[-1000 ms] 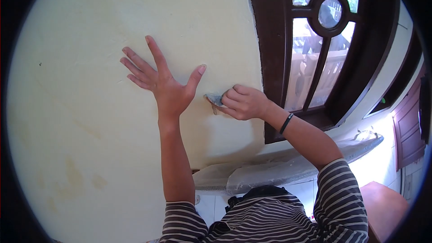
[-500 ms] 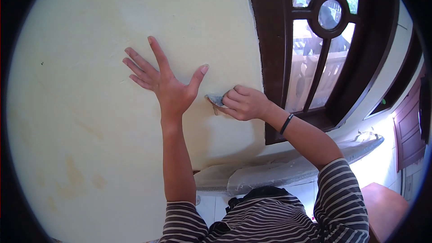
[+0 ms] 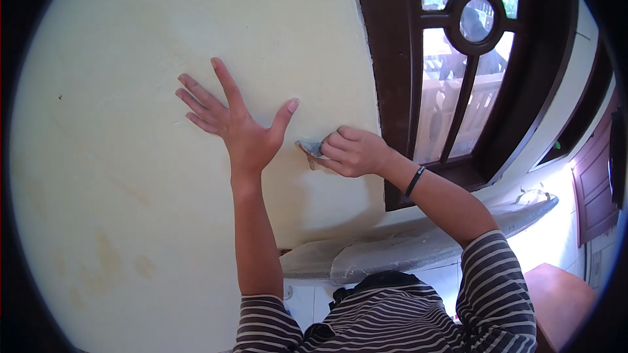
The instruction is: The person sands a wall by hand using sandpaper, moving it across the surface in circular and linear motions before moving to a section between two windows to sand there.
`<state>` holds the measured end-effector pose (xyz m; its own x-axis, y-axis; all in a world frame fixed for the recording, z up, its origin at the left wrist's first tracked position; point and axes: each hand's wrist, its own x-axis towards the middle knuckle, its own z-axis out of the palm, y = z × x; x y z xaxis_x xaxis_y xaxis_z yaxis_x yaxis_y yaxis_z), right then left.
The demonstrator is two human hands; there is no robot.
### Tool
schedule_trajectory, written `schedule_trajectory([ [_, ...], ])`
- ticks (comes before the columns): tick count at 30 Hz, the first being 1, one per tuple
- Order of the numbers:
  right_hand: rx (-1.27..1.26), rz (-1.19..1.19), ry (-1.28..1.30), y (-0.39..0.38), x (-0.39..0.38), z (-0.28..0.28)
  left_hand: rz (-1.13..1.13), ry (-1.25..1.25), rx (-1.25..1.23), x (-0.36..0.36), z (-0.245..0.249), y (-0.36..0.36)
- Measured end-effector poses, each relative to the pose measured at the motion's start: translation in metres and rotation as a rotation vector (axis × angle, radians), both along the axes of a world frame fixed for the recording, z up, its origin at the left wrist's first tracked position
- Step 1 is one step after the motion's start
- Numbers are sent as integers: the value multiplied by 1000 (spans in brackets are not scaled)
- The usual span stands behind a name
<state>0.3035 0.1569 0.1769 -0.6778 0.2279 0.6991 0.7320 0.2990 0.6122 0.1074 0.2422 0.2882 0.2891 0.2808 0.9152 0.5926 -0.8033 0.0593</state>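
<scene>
My left hand (image 3: pixel 245 127) lies flat against the pale cream wall (image 3: pixel 150 222), its fingers spread and nothing in it. To its right, my right hand (image 3: pixel 353 150) is closed around a folded piece of sandpaper (image 3: pixel 310 148), grey on one face and brownish along the edge. The sandpaper's free end pokes out to the left of the fingers, up against the wall. A black band (image 3: pixel 415 181) circles my right wrist. The part of the sandpaper inside my grip is hidden.
A dark brown window frame (image 3: pixel 392 59) with glass panes borders the wall on the right. Below runs a long ledge under clear plastic sheeting (image 3: pixel 386 252). An orange-brown tabletop (image 3: pixel 559 297) is at lower right, and a brown door (image 3: pixel 592 183) stands at far right.
The view has shifted slightly, so the wall and window sit a little further left. Both hands keep nearly the same places, the right one still gripping the sandpaper.
</scene>
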Motion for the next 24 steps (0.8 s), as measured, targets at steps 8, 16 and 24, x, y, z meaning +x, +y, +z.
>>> schedule_trajectory([
  [8,14,5,-1,1,0,1,0,-3,-14,1,2,-4],
  [16,9,12,8,1,0,1,23,-14,-14,4,0,-4],
  [24,24,5,12,-2,-2,5,20,-54,-14,9,1,-7],
])
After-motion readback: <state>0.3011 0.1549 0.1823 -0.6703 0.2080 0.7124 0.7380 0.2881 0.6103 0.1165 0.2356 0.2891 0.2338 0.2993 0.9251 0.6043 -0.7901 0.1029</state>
